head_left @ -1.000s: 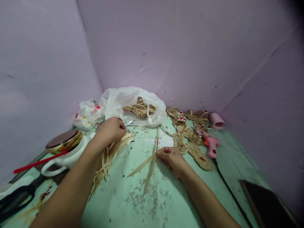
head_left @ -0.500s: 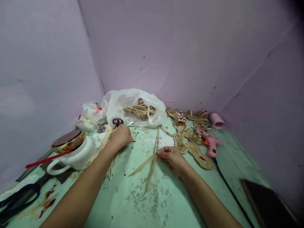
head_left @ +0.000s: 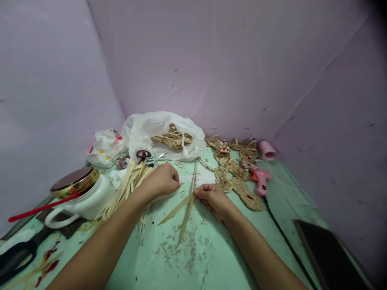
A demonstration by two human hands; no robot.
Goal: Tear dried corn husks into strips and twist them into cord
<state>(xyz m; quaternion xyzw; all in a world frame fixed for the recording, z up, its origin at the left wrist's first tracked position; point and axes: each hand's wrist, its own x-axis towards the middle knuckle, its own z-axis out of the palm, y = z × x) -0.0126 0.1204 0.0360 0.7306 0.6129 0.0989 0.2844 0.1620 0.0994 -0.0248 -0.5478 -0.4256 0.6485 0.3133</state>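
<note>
Green worktop is looking messy; right hand fingers are pinching straw strips, left hand is fisting up beside them over a straw bundle, its grip hiding underneath. Scissors are peeking behind.

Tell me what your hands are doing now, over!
Left hand fisted beside loose straw bundle. Right hand pinching thin straw strips on the green table. Scissors, glue gun lying behind, apart.

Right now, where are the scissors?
The scissors lie at the table's back left, just before the white plastic bag and beyond the left hand.
</note>
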